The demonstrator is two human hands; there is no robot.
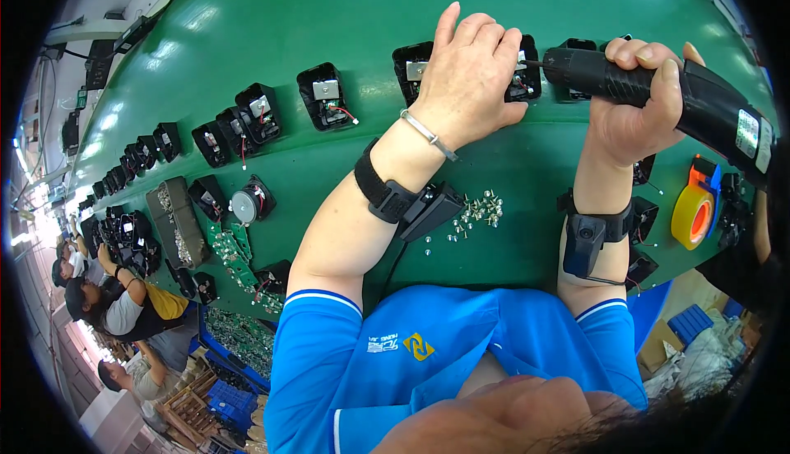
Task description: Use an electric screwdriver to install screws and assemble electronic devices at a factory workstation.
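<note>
Pressing down on the black housing (522, 71) on the green table (247, 26), the left hand (465, 75) lies flat and open over it, while the right hand (634, 96) has a closed grip round the black electric screwdriver (658, 83). If the bit tip slips off the screw, I judge it could jab the nearby left fingers (506, 42) or scar the housing.

A small rectangular label (747, 133), pale with dark print, sits on the black body of the electric screwdriver (658, 88). Below the screwdriver, past the green worktop (247, 34) edge, stand a brown cardboard box (658, 347) and a blue plastic crate (690, 322).
</note>
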